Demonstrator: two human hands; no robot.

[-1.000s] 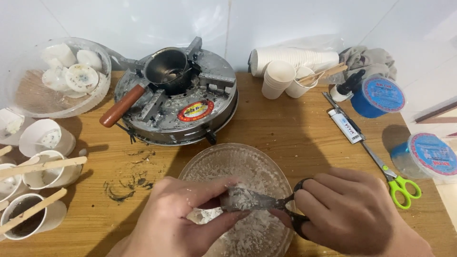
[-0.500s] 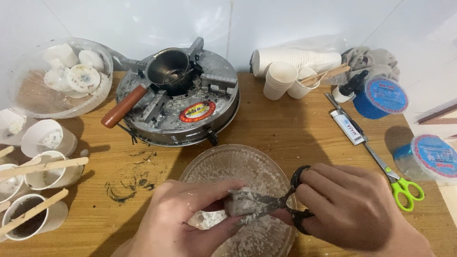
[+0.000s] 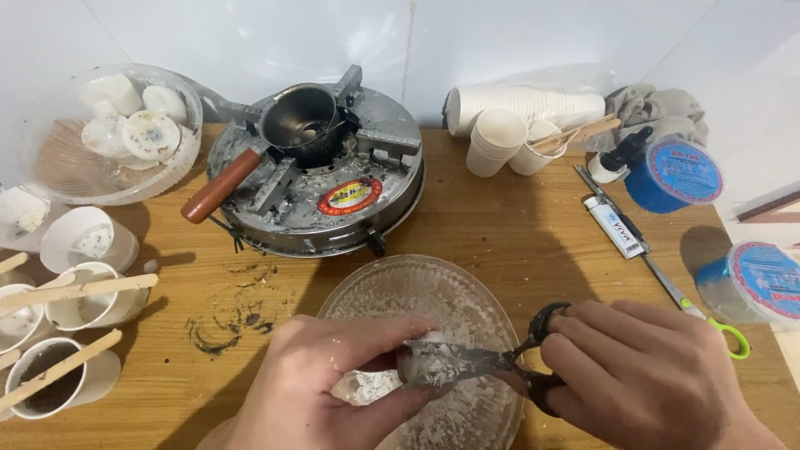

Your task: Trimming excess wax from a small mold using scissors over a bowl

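My left hand (image 3: 329,383) grips a white waxy lump (image 3: 367,385) over a clear glass bowl (image 3: 417,287) that holds white shavings. My right hand (image 3: 642,375) holds black-handled scissors (image 3: 492,362), fingers through the loops. The blades lie against the lump between my two hands. Part of the lump is hidden under my left fingers.
A round metal burner (image 3: 333,200) with a small pot (image 3: 300,125) and a brown handle stands behind the bowl. At left are a glass bowl of white pieces (image 3: 108,133) and paper cups with wooden sticks (image 3: 75,292). At right lie stacked paper cups (image 3: 517,112), blue tape rolls (image 3: 675,175), green-handled scissors (image 3: 692,308).
The scissors and both hands have shifted slightly over the bowl; the blades now rest further onto the lump. Nothing else has moved.
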